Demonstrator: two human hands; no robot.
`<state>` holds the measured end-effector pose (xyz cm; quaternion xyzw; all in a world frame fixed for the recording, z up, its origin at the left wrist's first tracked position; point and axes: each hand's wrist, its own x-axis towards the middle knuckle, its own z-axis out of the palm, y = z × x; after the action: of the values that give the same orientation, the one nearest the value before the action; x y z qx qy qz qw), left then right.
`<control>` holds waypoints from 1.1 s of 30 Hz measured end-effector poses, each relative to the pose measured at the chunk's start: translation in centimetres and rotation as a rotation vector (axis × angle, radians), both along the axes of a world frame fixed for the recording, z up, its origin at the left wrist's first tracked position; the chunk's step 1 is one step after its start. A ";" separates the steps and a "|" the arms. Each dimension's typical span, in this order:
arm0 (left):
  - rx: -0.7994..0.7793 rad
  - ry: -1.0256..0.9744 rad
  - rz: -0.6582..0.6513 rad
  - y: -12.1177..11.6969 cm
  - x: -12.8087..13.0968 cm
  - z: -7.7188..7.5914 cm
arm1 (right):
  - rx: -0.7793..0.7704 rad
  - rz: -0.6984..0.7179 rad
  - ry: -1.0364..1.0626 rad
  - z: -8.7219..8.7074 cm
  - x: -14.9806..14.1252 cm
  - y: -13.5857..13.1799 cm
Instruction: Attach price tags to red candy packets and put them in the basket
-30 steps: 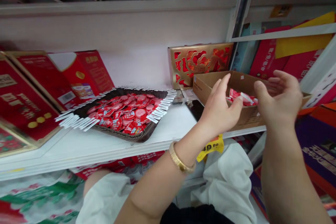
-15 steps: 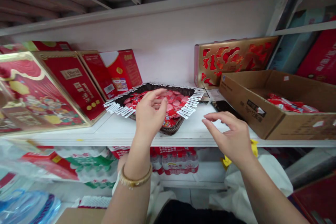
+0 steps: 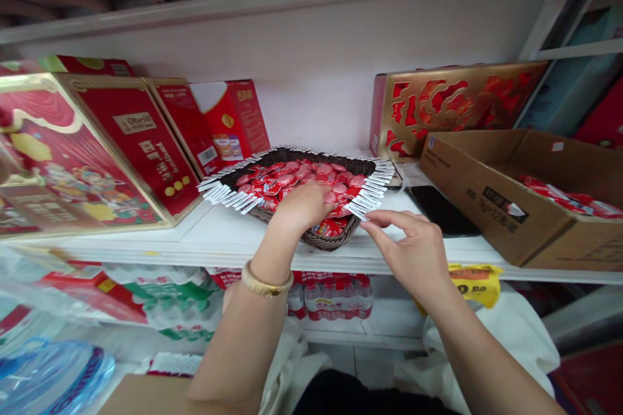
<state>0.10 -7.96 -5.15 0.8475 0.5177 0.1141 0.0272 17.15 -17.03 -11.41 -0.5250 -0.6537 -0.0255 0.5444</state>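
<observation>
The left hand (image 3: 305,206) is over the red packets (image 3: 272,183), its fingertips hidden; whether they pinch, I can't tell. The right hand (image 3: 413,243) has thumb and forefinger together at the label strips (image 3: 366,198) on the basket (image 3: 332,238). The basket sits on the white shelf (image 3: 185,240), long axis running left to right, one corner toward the wearer, pale wall (image 3: 316,78) behind.

White shelf (image 3: 160,238) — basket (image 3: 328,241), black phone (image 3: 440,210), boxes (image 3: 487,207) on it.
</observation>
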 end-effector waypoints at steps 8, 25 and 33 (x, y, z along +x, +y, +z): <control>0.005 -0.093 -0.090 -0.1 -0.3 -0.2 | 0.045 -0.093 -0.164 -0.5 -0.2 0.3; -0.488 -1.294 -0.339 -7.3 0.4 -0.5 | 0.115 0.006 0.406 1.3 1.1 -4.9; -0.838 -1.449 -0.361 -10.5 1.7 -3.4 | 0.218 0.068 0.103 1.9 2.3 -6.4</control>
<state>1.85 -18.42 -8.51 0.5547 0.2289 0.4207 0.6804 19.48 -23.44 -9.48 -0.4409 -0.6356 -0.0509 0.6317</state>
